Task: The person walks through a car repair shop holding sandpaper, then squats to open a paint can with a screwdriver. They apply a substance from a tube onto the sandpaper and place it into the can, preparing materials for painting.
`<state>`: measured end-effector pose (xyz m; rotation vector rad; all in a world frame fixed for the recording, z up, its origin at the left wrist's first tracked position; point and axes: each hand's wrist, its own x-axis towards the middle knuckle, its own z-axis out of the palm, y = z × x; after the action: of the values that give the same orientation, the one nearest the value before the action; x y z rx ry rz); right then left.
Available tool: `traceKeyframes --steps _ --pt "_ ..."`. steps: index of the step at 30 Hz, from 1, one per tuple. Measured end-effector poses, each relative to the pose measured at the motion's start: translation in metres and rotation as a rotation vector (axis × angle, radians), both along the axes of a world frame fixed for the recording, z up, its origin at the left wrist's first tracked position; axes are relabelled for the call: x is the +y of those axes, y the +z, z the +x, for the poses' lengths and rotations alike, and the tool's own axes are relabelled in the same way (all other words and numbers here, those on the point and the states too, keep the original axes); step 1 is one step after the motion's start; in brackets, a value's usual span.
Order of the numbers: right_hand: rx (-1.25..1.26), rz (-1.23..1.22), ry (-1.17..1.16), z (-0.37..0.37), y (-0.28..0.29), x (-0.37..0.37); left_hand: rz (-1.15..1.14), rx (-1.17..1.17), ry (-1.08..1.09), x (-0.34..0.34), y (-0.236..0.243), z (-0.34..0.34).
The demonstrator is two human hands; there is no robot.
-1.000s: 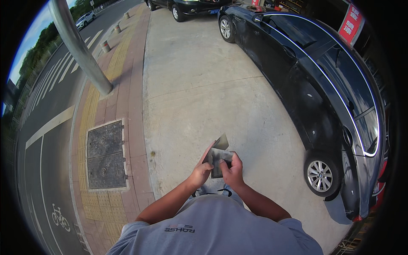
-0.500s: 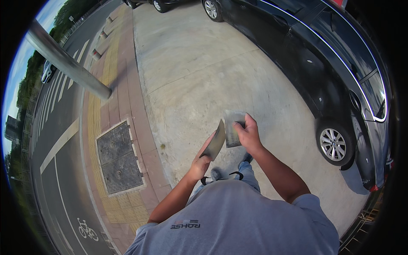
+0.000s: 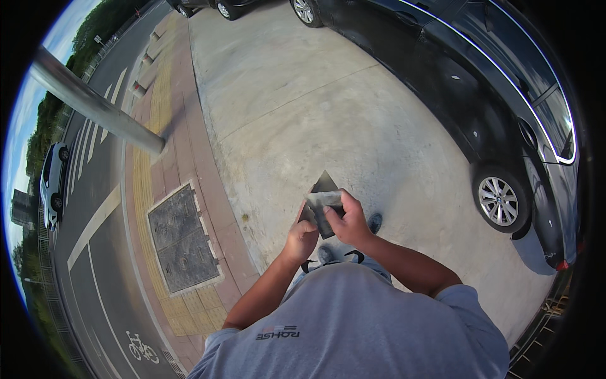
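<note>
from where i'm standing, the person in the grey t-shirt (image 3: pixel 347 322) has both hands up in front of the waist, over the concrete pavement (image 3: pixel 271 145), each clamped on a thin flat scraper. the left hand (image 3: pixel 302 239) is closed round the dark scraper (image 3: pixel 325 182), its thumb on the near part; that piece leans away, its pointed far corner standing up beyond the other one. the right hand (image 3: pixel 348 220) pinches the pale-edged scraper (image 3: pixel 320 201), thumb pressed flat on the face, the fingers mostly hidden behind. what matters here is how the two cross: the pale-edged scraper lies to the left of the right hand, nearer than the dark scraper and over its middle, its pale far edge running roughly left to right and its darker body dropping toward the waist, while the dark one's long axis runs from the left hand to the far side, slightly right. the hands sit just beside each other, the right hand nearer the crossing; whether the faces touch i can't tell. below are a left shoe (image 3: pixel 325 254) and a right shoe (image 3: pixel 375 222). well apart, over on the right, is a black sedan (image 3: pixel 435 82).
</note>
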<state>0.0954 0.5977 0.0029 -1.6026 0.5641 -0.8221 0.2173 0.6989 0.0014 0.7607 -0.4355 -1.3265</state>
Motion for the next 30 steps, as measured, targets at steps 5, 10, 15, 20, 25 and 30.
traceKeyframes --steps 5,10,15,20,25,30 --pt "0.019 0.004 0.021 -0.004 -0.003 0.000 0.037 0.032 0.035 -0.002 0.006 -0.005" --pt "0.014 0.146 0.078 -0.011 -0.005 -0.009 -0.020 -0.031 0.076 -0.002 0.002 -0.006" --pt "-0.157 0.450 -0.105 -0.020 -0.002 -0.054 -0.035 -0.229 0.073 0.015 -0.011 0.002" --pt "-0.068 0.367 -0.203 -0.018 -0.007 -0.075 -0.013 -0.242 -0.069 0.026 -0.014 -0.002" --pt "0.019 0.151 -0.253 -0.019 -0.020 -0.050 -0.031 -0.235 -0.141 0.023 -0.004 -0.013" --pt "0.056 -0.035 -0.223 -0.022 -0.015 -0.033 -0.060 -0.194 -0.065 0.016 0.001 -0.028"
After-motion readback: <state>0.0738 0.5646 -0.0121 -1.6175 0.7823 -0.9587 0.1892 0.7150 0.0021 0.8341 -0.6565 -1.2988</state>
